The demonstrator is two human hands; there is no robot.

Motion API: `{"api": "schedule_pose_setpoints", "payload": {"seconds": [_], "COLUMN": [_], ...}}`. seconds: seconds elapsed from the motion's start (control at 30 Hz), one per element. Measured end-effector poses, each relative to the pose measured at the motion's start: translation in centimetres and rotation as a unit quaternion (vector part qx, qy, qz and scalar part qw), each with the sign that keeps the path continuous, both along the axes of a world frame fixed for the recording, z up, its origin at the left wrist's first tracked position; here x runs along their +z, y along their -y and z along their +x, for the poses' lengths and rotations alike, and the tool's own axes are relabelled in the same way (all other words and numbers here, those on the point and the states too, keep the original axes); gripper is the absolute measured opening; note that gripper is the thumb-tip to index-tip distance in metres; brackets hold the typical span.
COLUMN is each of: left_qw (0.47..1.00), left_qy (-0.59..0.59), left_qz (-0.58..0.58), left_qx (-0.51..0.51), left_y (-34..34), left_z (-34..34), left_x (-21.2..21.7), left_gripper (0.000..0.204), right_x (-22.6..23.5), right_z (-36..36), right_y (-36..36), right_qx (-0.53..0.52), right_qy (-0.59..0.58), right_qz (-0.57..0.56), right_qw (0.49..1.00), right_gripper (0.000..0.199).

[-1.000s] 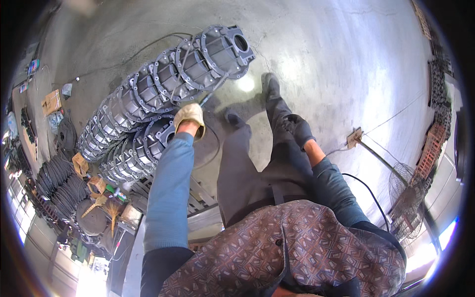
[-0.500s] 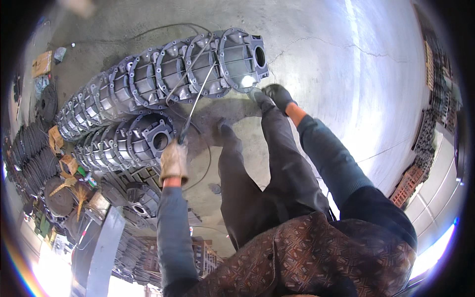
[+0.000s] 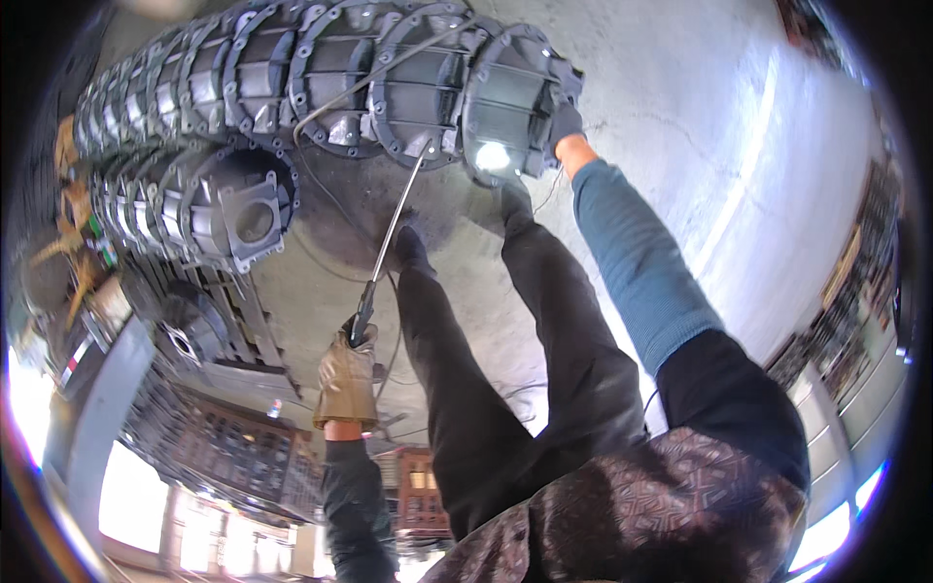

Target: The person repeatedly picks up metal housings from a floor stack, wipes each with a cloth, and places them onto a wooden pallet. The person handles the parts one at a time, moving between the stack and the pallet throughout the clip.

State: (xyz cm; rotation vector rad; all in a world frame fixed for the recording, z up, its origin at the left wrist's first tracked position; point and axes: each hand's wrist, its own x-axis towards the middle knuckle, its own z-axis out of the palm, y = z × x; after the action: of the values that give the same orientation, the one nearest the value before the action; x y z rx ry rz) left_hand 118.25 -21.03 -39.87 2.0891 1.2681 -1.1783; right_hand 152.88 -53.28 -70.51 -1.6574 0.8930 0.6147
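Observation:
My left hand (image 3: 348,379), in a tan work glove, is closed round the dark handle of a long thin metal wand (image 3: 393,228). The wand slants up and away, its tip near the lower rim of the second grey metal housing (image 3: 418,83) from the right. My right hand (image 3: 566,119), in a dark glove, reaches to the right end of the nearest ribbed housing (image 3: 510,102) and grips its edge; the fingers are partly hidden. A bright light spot falls on that housing's lower side. The housings lie on their sides in a long row.
A shorter row of housings (image 3: 185,199) lies at the left. A dark hose (image 3: 335,102) drapes over the long row and loops across the floor near my feet. A single housing (image 3: 192,325) sits on slats at the lower left. Stacked parts (image 3: 836,306) line the right side.
My view has shifted closer to the row, so the housings look larger. My right hand has gone from beside my foot to the end housing's edge. The wand stays in my left hand.

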Motion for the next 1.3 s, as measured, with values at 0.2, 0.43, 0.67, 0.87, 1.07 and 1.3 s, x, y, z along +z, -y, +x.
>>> {"api": "schedule_pose_setpoints", "payload": {"seconds": [0.2, 0.43, 0.67, 0.87, 1.07, 1.3], "left_qw": [0.990, 0.975, 0.988, 0.990, 0.977, 0.788], "left_qy": [0.106, 0.118, 0.063, 0.088, 0.181, 0.356], "left_qz": [-0.087, -0.184, -0.115, -0.102, -0.107, 0.013], "left_qx": [0.034, -0.025, -0.081, -0.048, 0.039, 0.502], "left_y": [1.1, -1.1, -11.3, -16.9, -18.6, -23.8], "left_z": [-2.8, -5.4, -17.5, -25.5, -27.3, -33.8], "left_x": [2.0, 5.2, 8.5, 10.3, 10.8, 13.5], "left_gripper": [0.027, 0.028, 0.030, 0.031, 0.032, 0.040], "right_x": [11.5, 22.6, 30.5, 35.3, 34.8, 42.5], "right_z": [-4.5, -11.6, -18.1, -21.9, -24.1, -29.4], "right_y": [1.5, 4.9, 0.0, -10.3, -16.4, -34.5], "right_qx": [-0.093, 0.029, 0.036, 0.117, 0.305, 0.265], "right_qy": [0.066, 0.040, 0.017, 0.000, 0.093, 0.007], "right_qz": [0.197, 0.360, 0.360, 0.181, 0.112, 0.223], "right_qw": [0.974, 0.932, 0.932, 0.977, 0.941, 0.938], "right_gripper": [0.050, 0.050, 0.048, 0.053, 0.062, 0.057]}}
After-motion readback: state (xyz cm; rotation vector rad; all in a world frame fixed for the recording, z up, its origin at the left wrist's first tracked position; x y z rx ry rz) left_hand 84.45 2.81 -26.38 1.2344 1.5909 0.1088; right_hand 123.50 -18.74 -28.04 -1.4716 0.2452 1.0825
